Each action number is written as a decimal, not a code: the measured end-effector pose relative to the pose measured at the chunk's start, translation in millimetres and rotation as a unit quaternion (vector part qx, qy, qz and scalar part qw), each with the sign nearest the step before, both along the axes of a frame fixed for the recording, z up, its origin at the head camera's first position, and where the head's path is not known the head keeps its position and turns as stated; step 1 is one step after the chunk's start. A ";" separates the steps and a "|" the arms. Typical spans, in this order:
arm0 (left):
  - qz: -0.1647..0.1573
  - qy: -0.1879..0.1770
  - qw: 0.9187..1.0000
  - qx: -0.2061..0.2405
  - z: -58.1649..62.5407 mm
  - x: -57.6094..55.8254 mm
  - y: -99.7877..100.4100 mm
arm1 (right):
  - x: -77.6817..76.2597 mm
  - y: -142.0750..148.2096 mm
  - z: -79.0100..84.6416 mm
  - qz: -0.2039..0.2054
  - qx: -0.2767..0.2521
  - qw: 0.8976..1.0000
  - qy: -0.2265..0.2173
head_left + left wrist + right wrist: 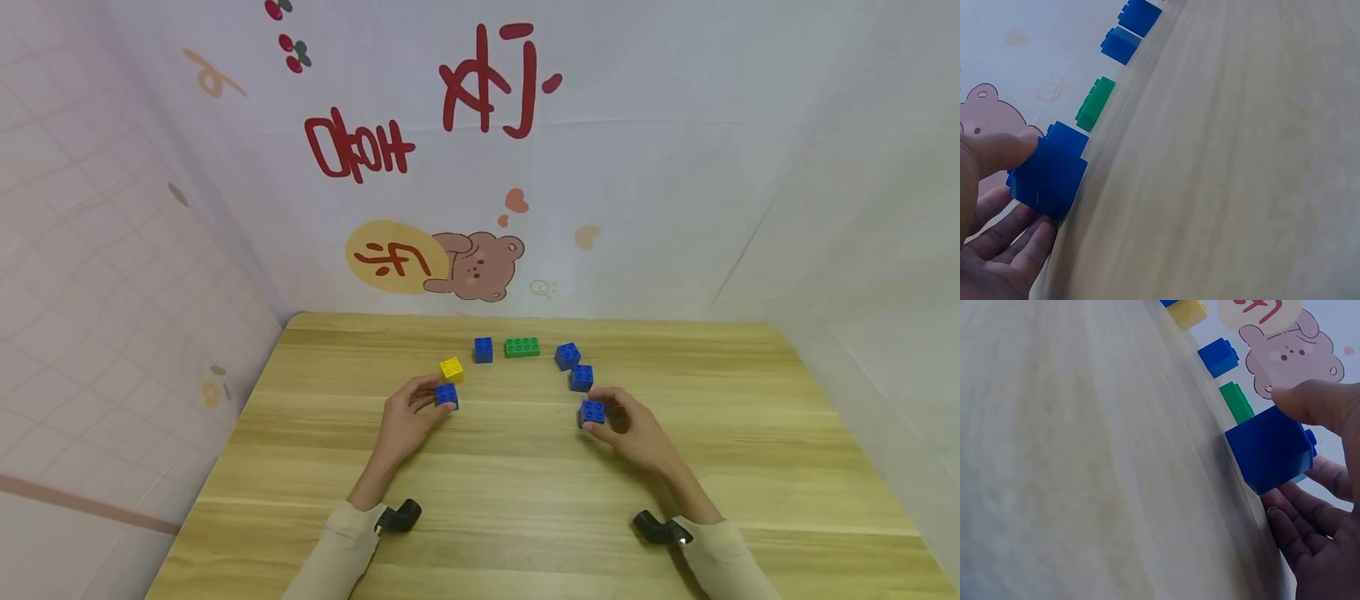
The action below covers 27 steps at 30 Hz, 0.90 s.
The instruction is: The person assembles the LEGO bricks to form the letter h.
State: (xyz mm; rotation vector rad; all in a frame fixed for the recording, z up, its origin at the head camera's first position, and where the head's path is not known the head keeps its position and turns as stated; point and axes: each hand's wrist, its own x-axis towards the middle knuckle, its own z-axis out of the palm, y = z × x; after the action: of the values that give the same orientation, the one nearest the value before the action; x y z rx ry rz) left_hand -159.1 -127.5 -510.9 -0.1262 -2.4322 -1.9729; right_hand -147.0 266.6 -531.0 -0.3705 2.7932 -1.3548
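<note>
My left hand (408,419) pinches a blue building block (447,396) between thumb and fingers, low at the tabletop. Just beyond that block sits a yellow block (452,370). On the other side, my right hand (632,429) grips another blue block (592,413), its thumb (1310,403) on the near face and the fingers behind. Two more blue blocks, a nearer one (582,377) and a farther one (567,356), stand beyond the right hand. Between the sides, toward the back, are a blue block (483,350) and a flat green block (522,347).
The blocks form a rough arc on the wooden table (517,500). A white printed wall covering (637,167) rises behind the table's back edge, with more on both sides. Black wrist mounts (401,516) sit at the cuffs of the pale sleeves.
</note>
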 end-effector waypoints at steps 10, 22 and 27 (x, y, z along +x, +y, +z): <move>0.004 -0.010 1.000 -0.005 -14.3 -4.5 -2.8 | 1.1 0.2 -2.2 -0.006 -0.005 1.000 0.008; 0.015 0.003 1.000 -0.020 -20.5 -6.1 -4.5 | -1.6 0.6 -5.9 -0.014 -0.005 1.000 0.014; 0.008 0.009 1.000 -0.017 -23.2 -6.9 -0.1 | -1.4 -0.9 -3.8 -0.011 -0.015 1.000 0.018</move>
State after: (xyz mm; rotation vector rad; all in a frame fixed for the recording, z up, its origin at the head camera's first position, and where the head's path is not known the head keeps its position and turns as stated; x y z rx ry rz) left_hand -166.0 -127.6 -534.1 -0.1236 -2.4490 -1.9160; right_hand -148.4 265.7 -534.8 -0.3699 2.8165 -1.4087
